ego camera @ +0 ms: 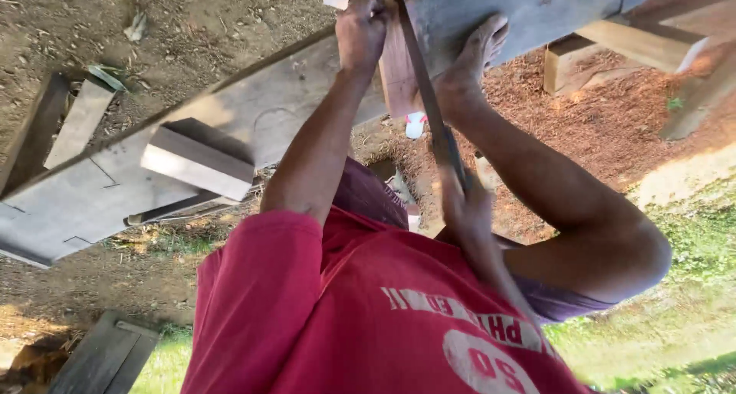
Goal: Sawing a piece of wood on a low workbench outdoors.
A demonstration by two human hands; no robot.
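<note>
1. The right hand (pixel 464 202) is closed around the handle of a long, narrow, dark metal handsaw (pixel 425 95). The blade runs up and away from the body to the far edge of the wood.
2. The left hand (pixel 360 30) is curled shut on the top of a reddish-brown wooden piece (pixel 397 76), just left of the blade.
3. The blade crosses this reddish-brown piece, which sits against a long grey weathered wooden plank (pixel 253 118).
4. A bare foot (pixel 479 53) presses on the plank just right of the blade, with the knee bent to the right.
5. A pale rectangular wooden block (pixel 195 164) lies on the plank, well left of the hands.
6. Reddish sawdust-covered ground (pixel 613 126) spreads to the right, and loose grey boards (pixel 77 118) lie on the dirt at far left.
</note>
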